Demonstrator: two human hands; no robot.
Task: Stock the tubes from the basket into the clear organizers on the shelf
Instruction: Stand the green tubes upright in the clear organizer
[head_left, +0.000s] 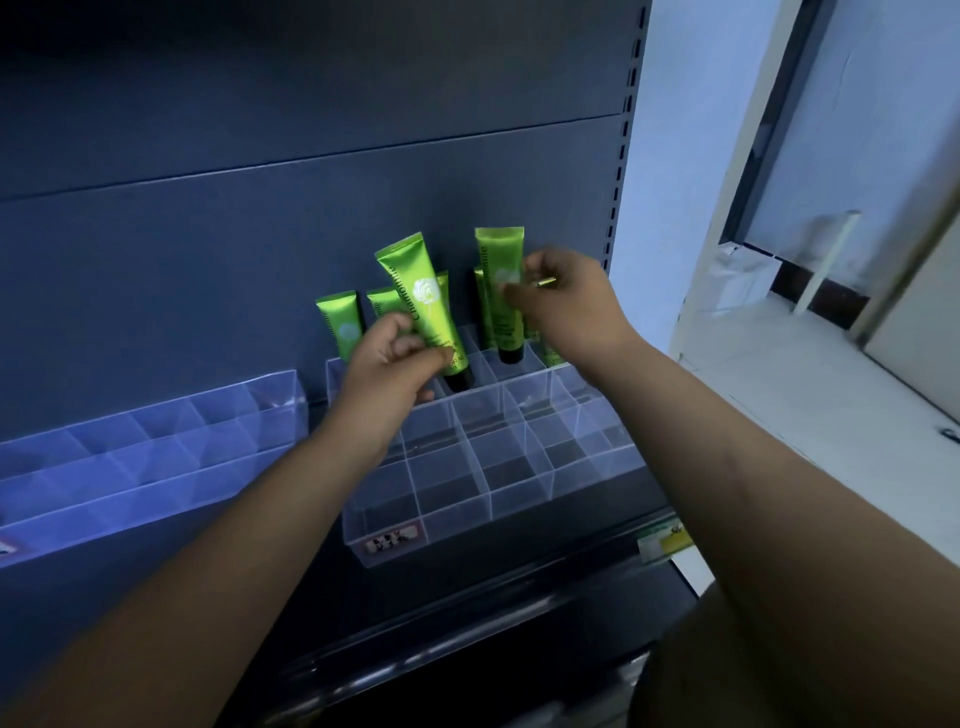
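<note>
My left hand (387, 358) grips a green tube (423, 301) with a black cap, tilted to the left, its cap down in a back cell of the clear divided organizer (467, 499). A second green tube (501, 291) stands upright, pinched by my right hand (563, 306), with its black cap at a back cell further right. Several more green tubes (340, 325) stand in the back row against the dark shelf panel. The organizer's front cells hold nothing. The basket is out of sight.
Another clear organizer (156, 452) with bare cells sits to the left on the same shelf. A perforated upright (626, 135) ends the shelf at the right. Beyond it are a pale wall and a window ledge (810, 374).
</note>
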